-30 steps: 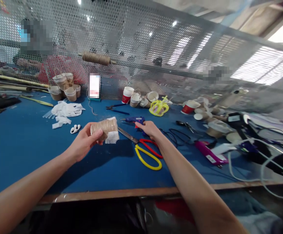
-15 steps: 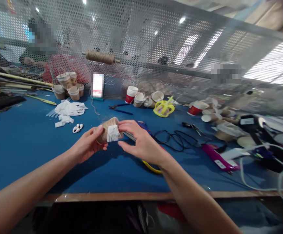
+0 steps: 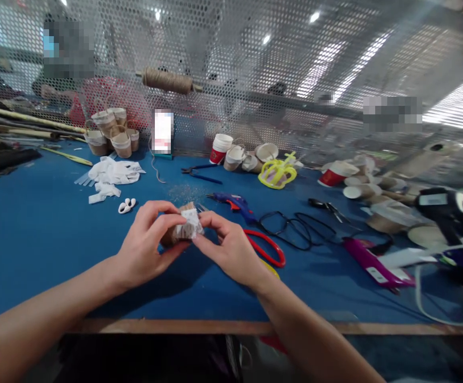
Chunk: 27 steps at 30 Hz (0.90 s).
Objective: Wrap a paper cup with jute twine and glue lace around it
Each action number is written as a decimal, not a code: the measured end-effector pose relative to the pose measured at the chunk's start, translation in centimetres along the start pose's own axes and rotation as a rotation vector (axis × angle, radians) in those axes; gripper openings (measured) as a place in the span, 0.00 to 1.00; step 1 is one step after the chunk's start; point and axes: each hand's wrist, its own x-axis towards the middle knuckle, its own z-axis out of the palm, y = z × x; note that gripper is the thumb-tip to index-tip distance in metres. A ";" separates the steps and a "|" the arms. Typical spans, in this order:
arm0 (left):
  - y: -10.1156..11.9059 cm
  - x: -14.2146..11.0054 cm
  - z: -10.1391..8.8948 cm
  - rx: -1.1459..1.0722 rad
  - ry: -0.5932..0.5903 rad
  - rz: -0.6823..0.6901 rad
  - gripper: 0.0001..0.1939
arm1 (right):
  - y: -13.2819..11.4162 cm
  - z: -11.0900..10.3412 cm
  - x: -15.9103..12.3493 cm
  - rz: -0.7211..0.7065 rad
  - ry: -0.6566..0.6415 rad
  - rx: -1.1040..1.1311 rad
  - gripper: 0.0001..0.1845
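Above the blue table, both hands are on a small twine-wrapped cup with a crinkled white strip on its side. My left hand is closed round the cup's left part, fingers over the top and thumb below. With thumb and fingers, my right hand pinches the right end of the white strip against the cup. Most of the cup is hidden by the fingers. Just beyond the right hand lie a blue glue gun and scissors with a red handle.
White gloves and a small white clip-like piece lie to the left. Blue-handled pliers, twine-covered cups and a phone stand or lie along the mesh panel. A black cable and a purple tool are at right.
My left hand has turned over, its fingers now over the top of the cup. The right hand has closed onto the white strip. The view has shifted slightly, showing the glue gun and red handle.
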 end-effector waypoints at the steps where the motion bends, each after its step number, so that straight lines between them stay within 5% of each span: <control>1: 0.1 0.0 0.0 -0.004 -0.005 0.002 0.11 | 0.0 0.1 -0.1 -0.010 -0.002 -0.005 0.01; 8: 0.2 0.2 -0.4 -0.131 0.001 0.004 0.04 | -0.2 -0.1 -0.4 -0.101 -0.029 -0.069 0.02; 17: 0.0 1.3 -1.9 -0.516 0.039 -0.534 0.03 | -0.7 -0.5 -0.5 -0.256 -0.053 -0.088 0.07; 27: -0.2 1.8 -2.1 -0.708 0.015 -0.693 0.05 | -0.9 -0.5 -0.7 -0.447 -0.106 -0.163 0.11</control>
